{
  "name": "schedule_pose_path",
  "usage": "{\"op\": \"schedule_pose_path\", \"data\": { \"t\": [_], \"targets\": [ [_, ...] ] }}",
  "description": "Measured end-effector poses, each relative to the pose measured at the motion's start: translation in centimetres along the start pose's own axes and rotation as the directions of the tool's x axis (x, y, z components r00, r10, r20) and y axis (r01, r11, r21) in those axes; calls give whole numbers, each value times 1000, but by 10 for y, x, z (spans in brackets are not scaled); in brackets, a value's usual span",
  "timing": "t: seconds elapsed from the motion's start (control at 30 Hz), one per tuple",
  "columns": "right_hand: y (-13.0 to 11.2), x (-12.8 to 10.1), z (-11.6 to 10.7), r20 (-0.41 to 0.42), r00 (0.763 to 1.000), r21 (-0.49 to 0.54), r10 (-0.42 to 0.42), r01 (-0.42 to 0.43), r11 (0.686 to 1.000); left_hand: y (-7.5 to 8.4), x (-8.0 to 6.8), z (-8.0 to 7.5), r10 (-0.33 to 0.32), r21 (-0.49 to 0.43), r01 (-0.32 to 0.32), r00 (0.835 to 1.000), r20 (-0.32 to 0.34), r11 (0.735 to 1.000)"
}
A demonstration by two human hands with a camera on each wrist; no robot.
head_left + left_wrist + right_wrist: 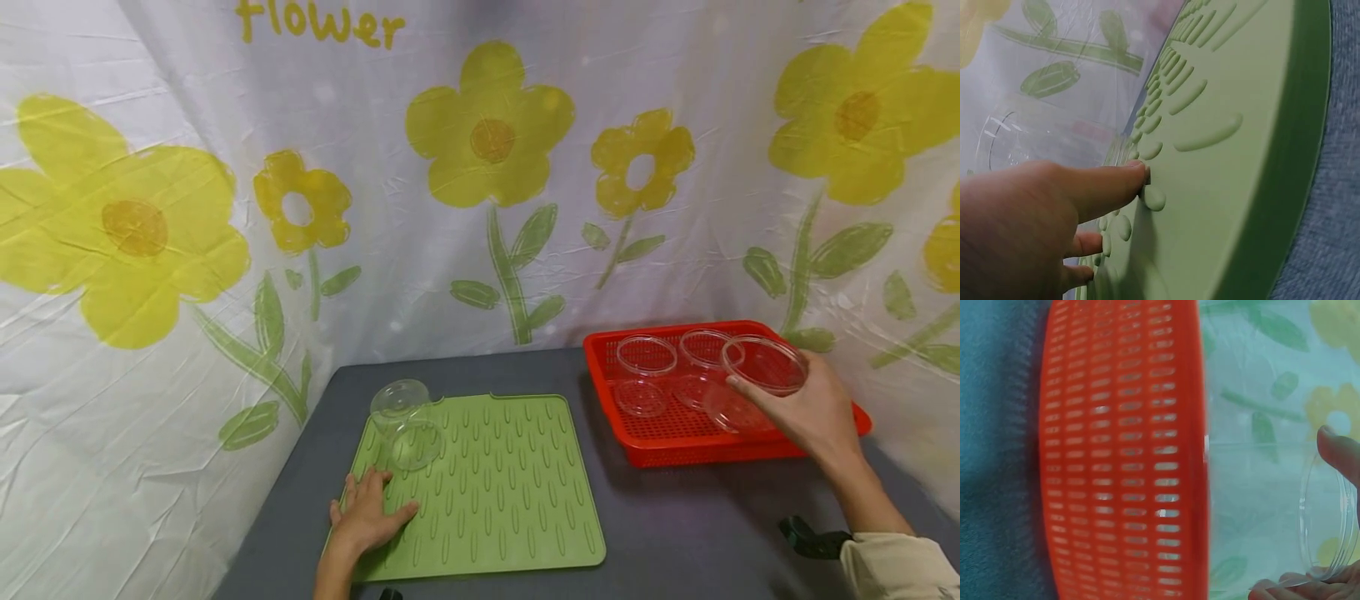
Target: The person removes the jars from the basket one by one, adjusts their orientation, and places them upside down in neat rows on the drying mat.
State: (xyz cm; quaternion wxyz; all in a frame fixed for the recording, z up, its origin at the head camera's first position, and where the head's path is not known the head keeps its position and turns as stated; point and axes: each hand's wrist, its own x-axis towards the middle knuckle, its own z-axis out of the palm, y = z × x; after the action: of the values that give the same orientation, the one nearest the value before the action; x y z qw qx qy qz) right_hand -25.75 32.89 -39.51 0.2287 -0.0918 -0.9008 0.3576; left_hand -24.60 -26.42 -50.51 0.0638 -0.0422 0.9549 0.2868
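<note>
Head view: the right hand [813,408] grips a clear round lid [763,364] by its rim, fingers curled round it, above the right end of the red slotted tray [652,450]. Further clear lids [647,355] lie in the tray, their outlines hard to separate. The left hand [369,512] rests flat, fingers spread, on the green ridged mat [510,492], just before two clear bowls [408,425] lying on the mat's far left corner. Mat and tray sit on a grey table [675,533], enclosed by a white cloth printed with yellow flowers [487,133].

Left wrist view: the straight fingers [1107,184] touch the mat; a bowl [1016,137] shows only faintly behind.

Right wrist view: the tray wall [1122,450] fills the frame; the lid [1329,519] is cut off at the right edge, pinched by fingertips [1338,450].
</note>
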Motion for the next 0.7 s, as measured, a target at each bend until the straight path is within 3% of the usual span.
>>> {"op": "schedule_pose_path", "data": {
  "t": [0.13,0.3,0.47,0.7],
  "targets": [
    [-8,-1,-2,-5,1000,16,-12,12,1000,0,-1,3,14,-2,-14,999,-38,1000],
    [-15,-3,-3,-23,999,29,-41,42,999,13,-10,2,30,45,-24,987,-157,999],
    [-21,-5,-3,-27,997,35,-72,73,997,31,-17,-4,86,81,-62,939,-332,995],
    [-35,-9,-1,44,995,35,-85,84,996,57,-22,-13,81,-32,-110,870,-486,993]
  ]
}}
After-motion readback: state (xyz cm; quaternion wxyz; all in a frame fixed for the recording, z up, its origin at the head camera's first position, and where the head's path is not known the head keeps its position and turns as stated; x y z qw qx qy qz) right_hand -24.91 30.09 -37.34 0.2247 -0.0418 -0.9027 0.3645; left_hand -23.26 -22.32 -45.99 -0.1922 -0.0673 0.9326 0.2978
